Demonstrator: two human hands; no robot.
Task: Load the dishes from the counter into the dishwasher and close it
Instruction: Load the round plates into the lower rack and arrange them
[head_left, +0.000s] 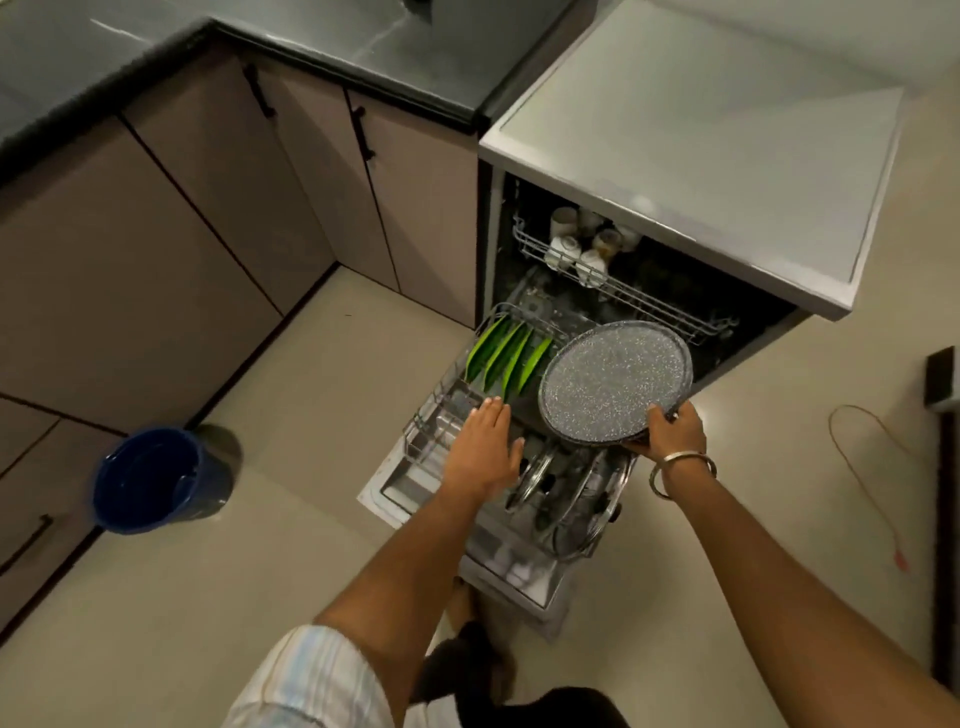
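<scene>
Right hand (672, 428) is gripping the near rim of a speckled grey round griddle pan (613, 382), holding it tilted over the pulled-out lower rack (441, 415) of the open dishwasher (691, 171). Left hand (483, 447) is hovering flat over the rack's left side, fingers straight and together, holding nothing. Four green plates (506, 358) are standing on edge in the rack just left of the pan. Glass lids (571, 493) are sitting upright in the rack's near part. White cups (574, 249) are filling the upper rack. Blue bucket (150, 478) is standing on the floor, well to the left.
</scene>
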